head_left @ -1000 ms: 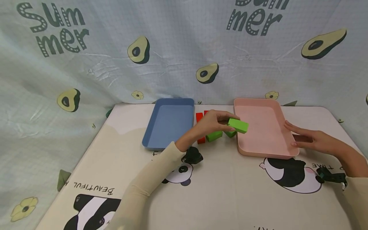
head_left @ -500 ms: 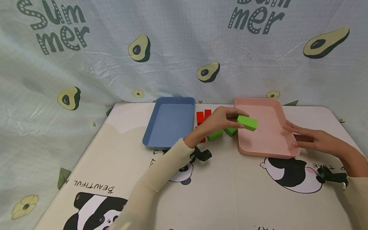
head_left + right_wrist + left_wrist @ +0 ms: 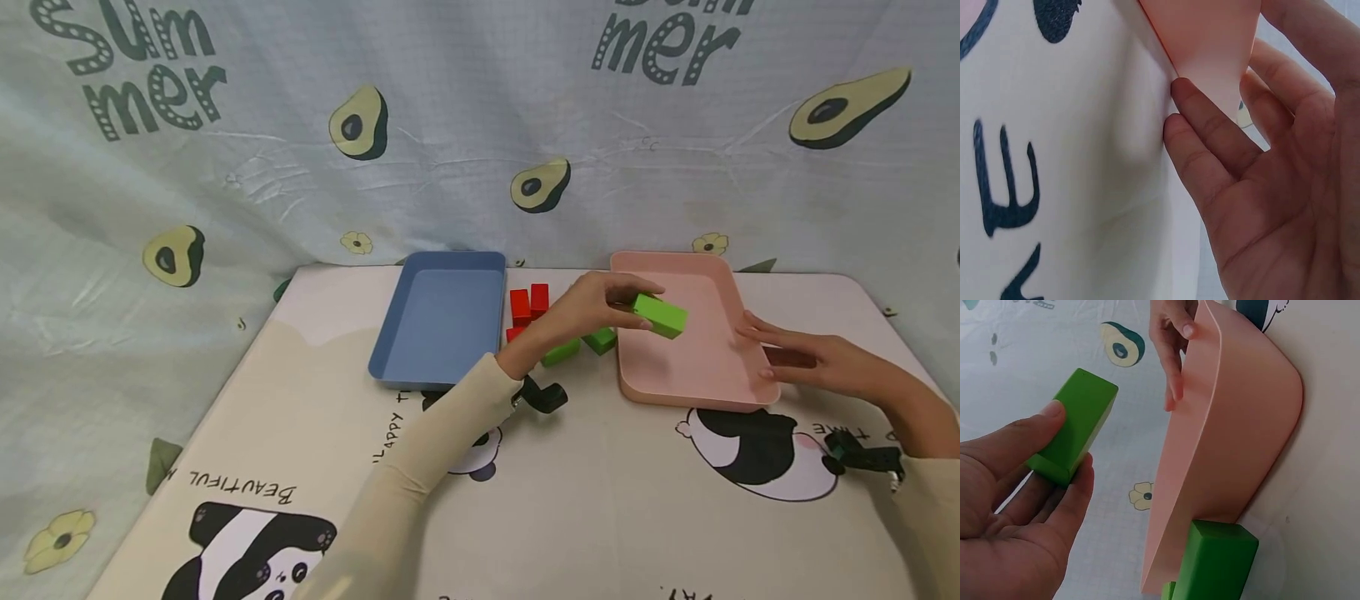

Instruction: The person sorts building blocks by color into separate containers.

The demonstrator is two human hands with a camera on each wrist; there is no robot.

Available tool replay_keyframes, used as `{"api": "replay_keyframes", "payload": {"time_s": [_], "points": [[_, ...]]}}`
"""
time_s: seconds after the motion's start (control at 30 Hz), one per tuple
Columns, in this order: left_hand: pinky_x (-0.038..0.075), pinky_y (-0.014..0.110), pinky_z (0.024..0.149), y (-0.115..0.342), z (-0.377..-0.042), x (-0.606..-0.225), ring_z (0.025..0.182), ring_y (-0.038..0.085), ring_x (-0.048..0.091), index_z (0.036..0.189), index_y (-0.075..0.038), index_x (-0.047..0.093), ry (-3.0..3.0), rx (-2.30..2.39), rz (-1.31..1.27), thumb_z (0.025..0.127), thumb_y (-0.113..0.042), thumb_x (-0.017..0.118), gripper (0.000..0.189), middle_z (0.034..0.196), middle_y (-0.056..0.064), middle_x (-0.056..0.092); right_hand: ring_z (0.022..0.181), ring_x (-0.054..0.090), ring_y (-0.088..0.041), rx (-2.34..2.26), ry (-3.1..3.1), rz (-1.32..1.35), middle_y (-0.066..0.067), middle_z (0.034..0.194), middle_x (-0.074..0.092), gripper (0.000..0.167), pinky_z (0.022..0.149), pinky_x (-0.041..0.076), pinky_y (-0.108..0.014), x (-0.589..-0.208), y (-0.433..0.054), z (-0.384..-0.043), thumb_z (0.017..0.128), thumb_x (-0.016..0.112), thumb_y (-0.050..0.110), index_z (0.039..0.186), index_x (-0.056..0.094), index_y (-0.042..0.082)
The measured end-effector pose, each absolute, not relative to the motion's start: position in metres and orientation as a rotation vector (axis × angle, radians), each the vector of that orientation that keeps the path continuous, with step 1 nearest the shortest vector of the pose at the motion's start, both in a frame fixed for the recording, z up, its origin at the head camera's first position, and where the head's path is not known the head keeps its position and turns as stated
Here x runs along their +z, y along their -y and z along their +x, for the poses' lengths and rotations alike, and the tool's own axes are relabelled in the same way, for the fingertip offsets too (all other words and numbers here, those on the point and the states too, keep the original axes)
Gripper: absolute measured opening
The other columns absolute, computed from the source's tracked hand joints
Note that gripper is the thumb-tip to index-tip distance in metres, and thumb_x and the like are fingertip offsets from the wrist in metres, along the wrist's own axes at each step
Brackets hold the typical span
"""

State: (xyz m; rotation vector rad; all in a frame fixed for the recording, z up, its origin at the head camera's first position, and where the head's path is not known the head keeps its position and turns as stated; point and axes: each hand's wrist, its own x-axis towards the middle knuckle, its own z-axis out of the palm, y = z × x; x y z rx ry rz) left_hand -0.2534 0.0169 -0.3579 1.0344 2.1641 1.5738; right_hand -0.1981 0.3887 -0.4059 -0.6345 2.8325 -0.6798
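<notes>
My left hand [image 3: 603, 302] pinches a bright green block [image 3: 660, 315] by one end. In the head view the block overlaps the left half of the pink tray [image 3: 693, 367]; in the left wrist view it is held clear, with air around it. My right hand [image 3: 817, 358] rests at the tray's right wall, fingertips at the rim. In the right wrist view its fingers [image 3: 1200, 131] lie loosely extended against the tray's outer side, low by the tabletop. Two more green blocks [image 3: 600, 340] lie left of the tray, one close against its wall.
A blue tray [image 3: 442, 325] stands at the left back of the printed table [image 3: 570, 500]. Red blocks [image 3: 521, 308] lie between the trays, partly hidden by my left wrist. A patterned cloth [image 3: 450, 125] hangs behind the table.
My left hand has moved right with the green block, from the pink tray's left edge to over its interior. The right hand has stayed at the tray's right side.
</notes>
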Motion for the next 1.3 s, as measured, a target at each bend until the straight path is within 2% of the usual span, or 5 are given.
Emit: {"api": "replay_keyframes", "payload": {"time_s": [0.1,0.4,0.7,1.0,1.3], "points": [[0.055,0.019,0.083,-0.020,-0.257,-0.360,0.095,0.007,0.065,0.127,-0.007,0.071,-2.177,1.532,1.063,0.087,-0.009,0.081,0.041,0.117,0.002,0.072,0.116,0.021,0.034,-0.685,-2.832,-0.627,0.038,0.155,0.014,0.069,0.093,0.046,-0.028,-0.405,-0.388,-0.198,0.094,0.073,0.030,0.156,0.043,0.024],[0.049,0.017,0.074,-0.026,-0.266,-0.357,0.084,0.008,0.058,0.121,-0.009,0.074,-2.262,1.396,1.103,0.087,-0.013,0.082,0.035,0.103,-0.003,0.070,0.121,0.014,0.033,-0.771,-2.777,-0.599,0.030,0.160,0.012,0.069,0.100,0.036,-0.073,-0.404,-0.385,-0.197,0.095,0.071,0.029,0.157,0.041,0.023],[0.053,0.019,0.077,-0.029,-0.268,-0.353,0.085,0.011,0.061,0.119,-0.005,0.073,-2.168,1.447,1.051,0.086,-0.007,0.082,0.034,0.102,0.000,0.071,0.125,0.013,0.031,-0.748,-2.800,-0.625,0.026,0.163,0.015,0.066,0.111,0.035,-0.044,-0.402,-0.386,-0.196,0.097,0.069,0.028,0.157,0.042,0.025],[0.055,0.021,0.085,-0.032,-0.276,-0.357,0.094,0.012,0.066,0.120,-0.003,0.073,-2.067,1.479,1.017,0.086,0.000,0.079,0.035,0.110,0.004,0.072,0.121,0.013,0.032,-0.775,-2.781,-0.592,0.032,0.159,0.012,0.069,0.099,0.035,-0.074,-0.404,-0.387,-0.197,0.096,0.071,0.028,0.158,0.040,0.024],[0.057,0.023,0.088,-0.039,-0.285,-0.361,0.097,0.015,0.068,0.121,0.005,0.071,-1.938,1.547,0.981,0.086,0.007,0.076,0.035,0.117,0.014,0.071,0.120,0.014,0.032,-0.803,-2.765,-0.590,0.038,0.155,0.011,0.072,0.099,0.031,-0.080,-0.405,-0.386,-0.196,0.096,0.070,0.028,0.159,0.035,0.022]]}}
